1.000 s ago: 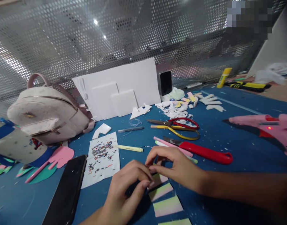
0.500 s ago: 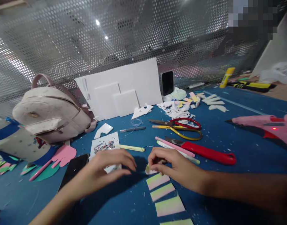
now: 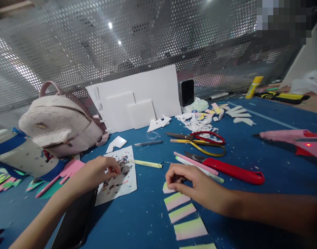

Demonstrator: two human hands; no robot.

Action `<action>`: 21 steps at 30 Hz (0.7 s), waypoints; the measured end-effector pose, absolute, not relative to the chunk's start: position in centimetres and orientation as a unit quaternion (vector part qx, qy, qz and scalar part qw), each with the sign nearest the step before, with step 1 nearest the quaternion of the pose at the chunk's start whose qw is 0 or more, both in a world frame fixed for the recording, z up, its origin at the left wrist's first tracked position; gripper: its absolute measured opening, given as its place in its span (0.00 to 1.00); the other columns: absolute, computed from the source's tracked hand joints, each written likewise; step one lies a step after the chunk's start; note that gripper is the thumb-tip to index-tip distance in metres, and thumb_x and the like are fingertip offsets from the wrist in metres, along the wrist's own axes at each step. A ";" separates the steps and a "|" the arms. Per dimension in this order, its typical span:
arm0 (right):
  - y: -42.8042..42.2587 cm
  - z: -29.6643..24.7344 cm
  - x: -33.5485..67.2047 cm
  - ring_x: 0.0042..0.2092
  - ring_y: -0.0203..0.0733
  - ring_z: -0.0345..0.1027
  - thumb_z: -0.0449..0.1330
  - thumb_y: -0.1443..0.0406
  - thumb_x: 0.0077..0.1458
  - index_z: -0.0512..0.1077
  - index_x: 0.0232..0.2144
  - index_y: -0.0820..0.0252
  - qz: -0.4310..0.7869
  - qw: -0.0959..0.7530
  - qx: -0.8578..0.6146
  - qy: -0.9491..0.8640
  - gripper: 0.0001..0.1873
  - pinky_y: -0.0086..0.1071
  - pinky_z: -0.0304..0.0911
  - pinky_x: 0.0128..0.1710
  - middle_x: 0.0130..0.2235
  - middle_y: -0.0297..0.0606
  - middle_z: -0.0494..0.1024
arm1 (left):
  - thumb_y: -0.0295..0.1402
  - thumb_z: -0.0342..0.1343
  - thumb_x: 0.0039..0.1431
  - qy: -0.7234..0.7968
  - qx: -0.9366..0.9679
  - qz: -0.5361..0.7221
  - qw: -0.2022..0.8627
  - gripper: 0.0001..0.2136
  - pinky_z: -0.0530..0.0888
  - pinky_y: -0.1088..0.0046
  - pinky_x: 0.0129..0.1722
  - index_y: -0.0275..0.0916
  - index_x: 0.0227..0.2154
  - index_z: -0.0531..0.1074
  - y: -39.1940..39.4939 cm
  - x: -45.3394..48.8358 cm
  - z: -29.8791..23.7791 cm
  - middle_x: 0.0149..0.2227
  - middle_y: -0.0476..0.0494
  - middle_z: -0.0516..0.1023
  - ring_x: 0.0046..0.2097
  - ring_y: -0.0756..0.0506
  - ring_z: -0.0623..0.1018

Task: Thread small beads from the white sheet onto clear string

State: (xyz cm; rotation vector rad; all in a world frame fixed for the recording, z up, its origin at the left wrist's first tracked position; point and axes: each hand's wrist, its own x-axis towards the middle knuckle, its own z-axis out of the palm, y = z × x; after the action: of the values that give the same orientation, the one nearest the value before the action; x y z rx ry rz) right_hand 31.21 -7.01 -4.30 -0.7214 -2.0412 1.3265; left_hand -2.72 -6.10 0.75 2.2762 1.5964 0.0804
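My left hand [image 3: 100, 170] reaches onto a white sheet [image 3: 120, 181] strewn with tiny coloured beads, its fingertips pinched together among them. My right hand [image 3: 197, 186] rests on the blue table [image 3: 143, 221], fingers pinched on a small pale foam piece [image 3: 166, 189] at the head of a row of pink-and-green foam strips [image 3: 181, 211]. What the left fingertips hold is too small to name.
A black phone [image 3: 75, 221] lies under my left forearm. Ahead lie a pale yellow pen [image 3: 146, 163], scissors [image 3: 200, 141], a red-handled cutter [image 3: 231, 171] and pink pencils. A pink glue gun [image 3: 295, 140] lies at right, a pale backpack [image 3: 60, 124] at left, white foam boards [image 3: 137, 97] behind.
My left hand left the foam piece beside my right hand and moved left and forward onto the bead sheet. My right hand stayed on the foam piece.
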 end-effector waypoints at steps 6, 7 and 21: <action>-7.1 -4.4 31.3 0.36 0.35 0.66 0.59 0.69 0.64 0.71 0.34 0.59 0.503 0.294 -0.264 -0.769 0.04 0.27 0.61 0.36 0.37 0.33 0.73 | 0.30 0.57 0.57 0.574 0.804 0.016 0.155 0.08 0.70 0.70 0.35 0.44 0.32 0.83 -6.0 -2.6 0.5 0.35 0.44 0.85 0.37 0.40 0.80; -7.1 -4.4 31.3 0.36 0.34 0.66 0.59 0.69 0.64 0.71 0.34 0.59 0.502 0.295 -0.264 -0.769 0.04 0.27 0.61 0.36 0.37 0.33 0.73 | 0.30 0.57 0.57 0.575 0.803 0.013 0.153 0.08 0.70 0.70 0.34 0.44 0.32 0.82 -6.0 -2.6 0.5 0.35 0.44 0.85 0.36 0.40 0.80; -6.9 -4.5 31.2 0.36 0.34 0.66 0.59 0.69 0.64 0.71 0.34 0.59 0.504 0.295 -0.261 -0.769 0.04 0.25 0.60 0.36 0.37 0.32 0.73 | 0.33 0.56 0.58 0.586 0.794 -0.027 0.160 0.08 0.69 0.69 0.34 0.42 0.31 0.80 -5.6 -2.7 0.4 0.35 0.43 0.84 0.37 0.40 0.81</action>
State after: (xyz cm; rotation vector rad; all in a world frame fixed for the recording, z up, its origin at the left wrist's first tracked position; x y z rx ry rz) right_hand 31.20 -6.91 -4.54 -0.6935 -2.0475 1.3401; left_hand -2.67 -5.65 0.36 2.2681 1.6757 -0.0768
